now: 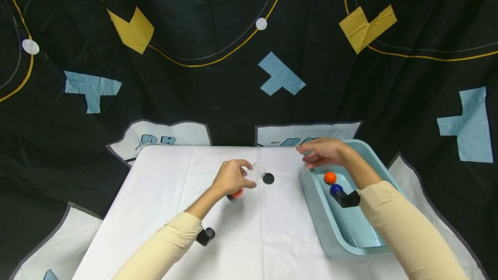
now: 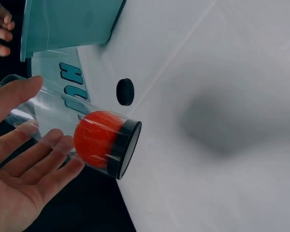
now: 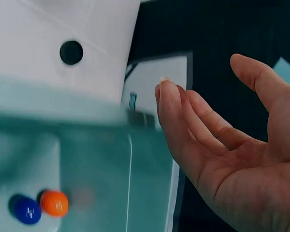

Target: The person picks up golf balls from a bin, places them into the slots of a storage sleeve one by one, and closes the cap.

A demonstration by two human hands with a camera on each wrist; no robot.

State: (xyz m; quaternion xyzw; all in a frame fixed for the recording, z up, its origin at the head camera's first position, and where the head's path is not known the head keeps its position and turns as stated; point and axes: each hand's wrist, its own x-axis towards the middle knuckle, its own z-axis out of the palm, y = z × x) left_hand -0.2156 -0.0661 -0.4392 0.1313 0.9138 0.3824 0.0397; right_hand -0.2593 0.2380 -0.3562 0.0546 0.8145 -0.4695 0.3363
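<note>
My left hand point(image 1: 232, 177) grips a clear plastic tube point(image 2: 53, 104) near its upper end, thumb on one side and fingers on the other. A red ball point(image 2: 97, 137) sits at the bottom of the tube against its black end cap point(image 2: 127, 150). The tube is tilted above the white table. My right hand point(image 1: 324, 150) hangs over the far left rim of the teal bin point(image 1: 324, 239), holding nothing, its fingers relaxed. Inside the bin lie an orange ball point(image 1: 330, 178) and a blue ball point(image 1: 336, 189) side by side.
A loose black cap point(image 1: 268, 178) lies on the white table point(image 1: 241, 245), between the tube and the bin. The bin stands at the table's right side. Behind the table hangs a black cloth point(image 1: 229, 103) with taped blue and yellow shapes.
</note>
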